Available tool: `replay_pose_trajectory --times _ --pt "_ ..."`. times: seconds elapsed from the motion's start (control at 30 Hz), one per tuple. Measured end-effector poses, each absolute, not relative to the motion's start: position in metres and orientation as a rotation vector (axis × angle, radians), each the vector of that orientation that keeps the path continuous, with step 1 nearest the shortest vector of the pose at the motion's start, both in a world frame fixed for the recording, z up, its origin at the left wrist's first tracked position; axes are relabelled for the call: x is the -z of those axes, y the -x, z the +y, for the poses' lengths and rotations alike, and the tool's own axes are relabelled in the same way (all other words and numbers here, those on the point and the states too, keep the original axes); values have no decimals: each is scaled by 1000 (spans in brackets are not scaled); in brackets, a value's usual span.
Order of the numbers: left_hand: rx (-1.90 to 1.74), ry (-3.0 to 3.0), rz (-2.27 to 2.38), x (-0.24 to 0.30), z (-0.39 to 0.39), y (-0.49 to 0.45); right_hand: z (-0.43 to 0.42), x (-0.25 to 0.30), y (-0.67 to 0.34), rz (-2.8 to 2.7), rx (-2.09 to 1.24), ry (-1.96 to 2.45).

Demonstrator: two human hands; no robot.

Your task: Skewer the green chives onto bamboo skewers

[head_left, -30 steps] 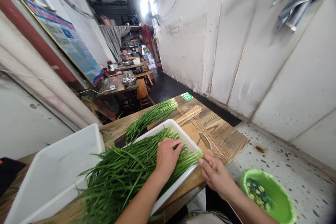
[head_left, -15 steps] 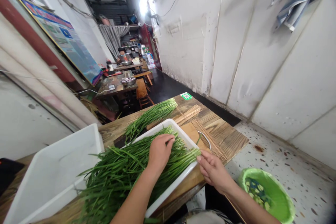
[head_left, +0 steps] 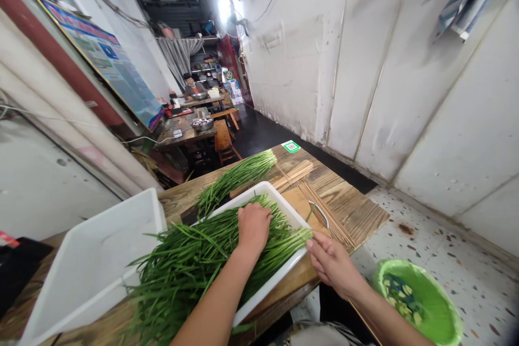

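A white tray (head_left: pixel 298 221) on the wooden table (head_left: pixel 348 211) holds a thick pile of green chives (head_left: pixel 194 265). My left hand (head_left: pixel 253 224) lies on top of the pile, fingers curled down into the stalks. My right hand (head_left: pixel 330 262) is at the tray's right rim, fingers pinched at the cut ends of the chives; a thin wooden skewer seems to run back under its wrist.
A second bunch of chives (head_left: pixel 237 175) lies beyond the tray. Bamboo skewers (head_left: pixel 324 216) and a metal tool (head_left: pixel 320 212) rest on a board at the right. An empty white tub (head_left: pixel 93 259) stands left. A green bin (head_left: pixel 421 303) sits on the floor. A person sits far back.
My left hand has slid back along the chive pile and curled tighter onto it. My right hand has stayed at the stalk ends. The view has shifted slightly.
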State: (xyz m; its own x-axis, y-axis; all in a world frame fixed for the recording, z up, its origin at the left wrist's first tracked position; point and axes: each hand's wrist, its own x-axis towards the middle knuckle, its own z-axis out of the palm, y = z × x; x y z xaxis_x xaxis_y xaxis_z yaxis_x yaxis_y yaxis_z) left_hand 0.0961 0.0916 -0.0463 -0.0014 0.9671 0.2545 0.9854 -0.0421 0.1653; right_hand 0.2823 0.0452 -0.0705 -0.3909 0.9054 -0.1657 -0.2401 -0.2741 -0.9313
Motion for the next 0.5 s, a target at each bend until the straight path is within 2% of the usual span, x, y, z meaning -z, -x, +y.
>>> replay_pose_trajectory --times 0.27,0.5 --pt "1209 2233 -2332 49 88 -102 47 69 -283 -1130 -1815 926" --pt "1352 2210 -2479 46 83 -104 46 66 -281 -1131 -1783 957"
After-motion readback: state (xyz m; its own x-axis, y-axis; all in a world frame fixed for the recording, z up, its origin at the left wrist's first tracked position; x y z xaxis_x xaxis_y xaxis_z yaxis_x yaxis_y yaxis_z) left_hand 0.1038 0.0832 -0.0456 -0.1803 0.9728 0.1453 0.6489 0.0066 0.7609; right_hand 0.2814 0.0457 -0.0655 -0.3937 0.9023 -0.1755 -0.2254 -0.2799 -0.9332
